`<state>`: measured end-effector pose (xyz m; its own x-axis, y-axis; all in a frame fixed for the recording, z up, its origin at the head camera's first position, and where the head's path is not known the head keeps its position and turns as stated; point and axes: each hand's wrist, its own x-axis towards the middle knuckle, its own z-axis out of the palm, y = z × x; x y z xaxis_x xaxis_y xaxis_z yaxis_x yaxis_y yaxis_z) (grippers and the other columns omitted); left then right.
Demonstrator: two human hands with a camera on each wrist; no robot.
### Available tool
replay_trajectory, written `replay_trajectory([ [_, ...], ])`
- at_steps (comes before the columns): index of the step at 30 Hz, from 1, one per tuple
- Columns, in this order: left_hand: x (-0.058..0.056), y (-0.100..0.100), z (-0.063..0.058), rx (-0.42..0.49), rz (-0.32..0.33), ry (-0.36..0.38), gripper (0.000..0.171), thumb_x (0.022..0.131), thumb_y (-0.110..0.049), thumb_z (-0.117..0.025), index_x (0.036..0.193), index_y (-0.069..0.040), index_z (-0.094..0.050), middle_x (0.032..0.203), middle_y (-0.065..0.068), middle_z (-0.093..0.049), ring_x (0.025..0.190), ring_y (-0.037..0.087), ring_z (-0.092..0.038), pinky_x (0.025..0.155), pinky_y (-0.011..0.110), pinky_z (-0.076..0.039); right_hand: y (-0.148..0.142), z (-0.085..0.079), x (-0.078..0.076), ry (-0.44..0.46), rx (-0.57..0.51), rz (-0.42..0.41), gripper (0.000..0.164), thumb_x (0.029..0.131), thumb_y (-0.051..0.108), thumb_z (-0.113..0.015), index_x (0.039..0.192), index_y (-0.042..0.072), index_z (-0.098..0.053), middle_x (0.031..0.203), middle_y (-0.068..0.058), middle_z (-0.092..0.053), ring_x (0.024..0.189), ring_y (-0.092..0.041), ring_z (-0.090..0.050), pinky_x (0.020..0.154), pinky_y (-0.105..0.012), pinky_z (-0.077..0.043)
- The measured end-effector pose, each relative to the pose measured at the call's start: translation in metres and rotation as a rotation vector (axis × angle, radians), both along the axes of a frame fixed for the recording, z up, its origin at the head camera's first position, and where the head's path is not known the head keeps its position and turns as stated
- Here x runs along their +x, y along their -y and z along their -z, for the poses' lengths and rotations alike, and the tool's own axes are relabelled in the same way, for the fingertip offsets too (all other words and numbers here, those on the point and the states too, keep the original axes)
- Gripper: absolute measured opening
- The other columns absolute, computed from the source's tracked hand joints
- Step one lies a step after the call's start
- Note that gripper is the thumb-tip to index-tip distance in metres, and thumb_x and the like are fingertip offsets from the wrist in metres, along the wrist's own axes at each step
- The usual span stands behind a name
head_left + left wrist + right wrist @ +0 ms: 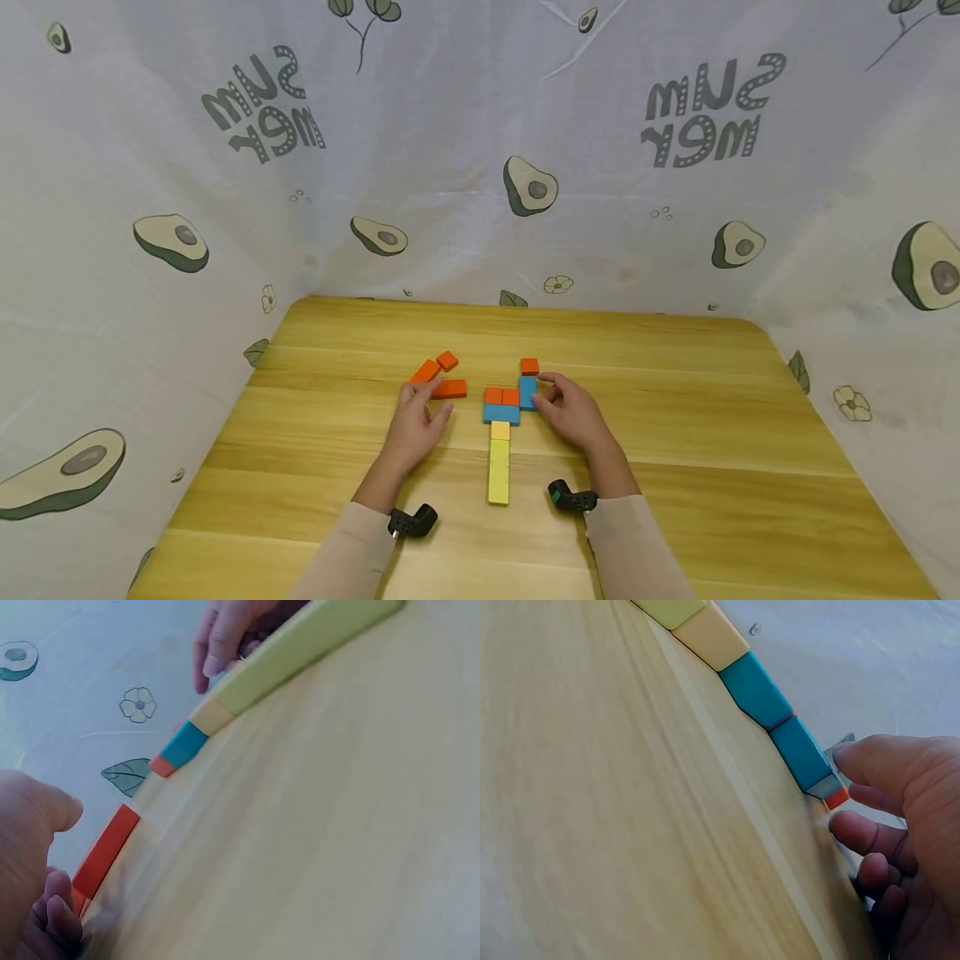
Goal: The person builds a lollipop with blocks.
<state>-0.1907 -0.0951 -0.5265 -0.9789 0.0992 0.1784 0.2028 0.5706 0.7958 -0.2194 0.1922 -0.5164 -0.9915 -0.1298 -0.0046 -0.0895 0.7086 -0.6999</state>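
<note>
My left hand (pixel 417 421) rests by the loose orange blocks at the left, its thumb spread away from its fingers. The fingers lie at a long orange block (pixel 450 389); a second orange block (pixel 425 372) is partly behind them. My right hand (pixel 574 411) is beside an upright blue block (pixel 527 392), thumb and index finger apart near its right side; whether they touch it I cannot tell. An orange square block (pixel 529 367) sits above that blue block. To the left, two orange squares (pixel 502 396) adjoin a horizontal blue block (pixel 501 414).
Below the blue block come a small pale yellow block (pixel 500 431) and a long yellow-green block (pixel 498 472). A small orange block (pixel 447 360) lies behind the left hand. The wooden table (pixel 712 433) meets a printed white cloth (pixel 450 183) at the back.
</note>
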Motion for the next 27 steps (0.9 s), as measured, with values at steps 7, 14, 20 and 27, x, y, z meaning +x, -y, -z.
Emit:
replay_trajectory([
  [7, -0.001, -0.003, 0.000, -0.112, -0.052, -0.051, 0.048, 0.101, -0.020, -0.064, 0.140, 0.007, -0.057, 0.140, 0.023, -0.048, 0.072, 0.016, -0.058, 0.076, 0.032, -0.055, -0.001, 0.001, 0.001, 0.006, -0.020, -0.012, 0.047, 0.098, 0.028, -0.070, 0.140, 0.011, -0.059, 0.098, -0.006, -0.065, 0.083, -0.019, -0.055, 0.081, -0.036, -0.045],
  [14, 0.001, -0.005, -0.001, -0.189, -0.064, -0.086, 0.038, 0.101, -0.021, -0.065, 0.133, -0.001, -0.066, 0.141, 0.016, -0.058, 0.099, 0.032, -0.068, 0.092, 0.048, -0.055, 0.000, -0.001, 0.001, 0.021, -0.023, -0.027, 0.048, 0.098, 0.029, -0.069, 0.141, 0.011, -0.057, 0.099, -0.005, -0.064, 0.083, -0.019, -0.054, 0.082, -0.036, -0.045],
  [20, 0.003, -0.005, -0.001, -0.222, -0.006, -0.070, 0.040, 0.103, -0.027, -0.062, 0.137, -0.007, -0.064, 0.112, 0.009, -0.066, 0.097, 0.024, -0.067, 0.087, 0.044, -0.056, 0.003, -0.002, 0.002, 0.028, -0.033, -0.025, 0.047, 0.098, 0.028, -0.070, 0.141, 0.012, -0.058, 0.097, -0.005, -0.063, 0.081, -0.019, -0.053, 0.080, -0.035, -0.043],
  [27, -0.003, -0.010, -0.002, -0.343, -0.008, -0.077, 0.040, 0.104, -0.032, -0.060, 0.140, -0.015, -0.065, 0.090, -0.001, -0.063, 0.071, 0.009, -0.051, 0.062, 0.027, -0.044, 0.003, 0.000, 0.002, 0.024, -0.028, -0.015, 0.049, 0.099, 0.028, -0.069, 0.143, 0.011, -0.056, 0.097, -0.006, -0.062, 0.082, -0.020, -0.053, 0.079, -0.035, -0.043],
])
